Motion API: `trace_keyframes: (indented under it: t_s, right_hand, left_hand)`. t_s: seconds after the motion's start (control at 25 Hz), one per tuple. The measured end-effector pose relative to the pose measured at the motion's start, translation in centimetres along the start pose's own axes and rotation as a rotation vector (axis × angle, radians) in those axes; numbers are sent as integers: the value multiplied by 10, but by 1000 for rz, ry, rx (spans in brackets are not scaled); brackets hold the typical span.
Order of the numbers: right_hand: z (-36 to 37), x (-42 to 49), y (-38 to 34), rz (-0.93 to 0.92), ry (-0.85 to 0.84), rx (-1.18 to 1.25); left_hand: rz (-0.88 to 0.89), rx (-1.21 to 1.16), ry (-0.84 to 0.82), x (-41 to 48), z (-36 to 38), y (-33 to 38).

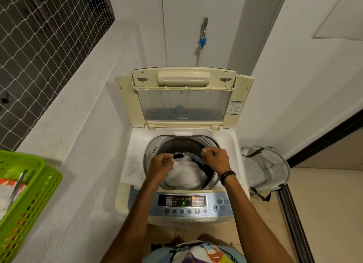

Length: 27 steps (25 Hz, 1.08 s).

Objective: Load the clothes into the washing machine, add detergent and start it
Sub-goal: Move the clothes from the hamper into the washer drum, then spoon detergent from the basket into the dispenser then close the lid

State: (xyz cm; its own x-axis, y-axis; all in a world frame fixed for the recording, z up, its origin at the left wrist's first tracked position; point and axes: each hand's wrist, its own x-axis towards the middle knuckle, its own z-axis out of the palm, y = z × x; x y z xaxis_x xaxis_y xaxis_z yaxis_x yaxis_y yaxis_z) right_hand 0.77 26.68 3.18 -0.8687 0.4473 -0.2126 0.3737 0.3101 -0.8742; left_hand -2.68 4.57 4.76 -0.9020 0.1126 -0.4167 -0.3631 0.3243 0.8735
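Observation:
A top-loading washing machine (pixel 135 145) stands in front of me with its lid (pixel 182 105) raised against the wall. White clothes (pixel 186 174) fill the drum, and a dark garment (pixel 204 169) lies at their right. My left hand (pixel 161 163) is over the left side of the drum, its fingers curled at the edge of the white clothes. My right hand (pixel 215 157) is a closed fist over the right rim, with nothing visible in it. The control panel (pixel 182 201) is lit and shows a green "F".
On the ledge at the left sits a green plastic basket (pixel 39 184) holding a white and orange bag (pixel 9 186). A grey mesh hamper (pixel 265 168) stands on the floor to the right of the machine. A tap (pixel 203 33) is on the wall behind.

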Motion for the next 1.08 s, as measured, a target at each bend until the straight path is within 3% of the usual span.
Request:
trace_keyframes:
  t_s: [0.16, 0.44, 0.68, 0.88, 1.08]
  right_hand:
    - [5, 14, 6, -31, -35, -53]
    - [20, 74, 5, 206, -138, 206]
    - [49, 102, 18, 531, -298, 603]
    - [79, 135, 25, 755, -247, 999]
    - [114, 175, 24, 810, -98, 1079]
  left_hand:
    - [-18, -9, 8, 13, 7, 0]
    - [-105, -116, 125, 49, 7, 6]
    - [-441, -502, 83, 99, 21, 0]
    - [-600, -834, 3, 155, 44, 2]
    - [-640, -914, 22, 214, 64, -2]
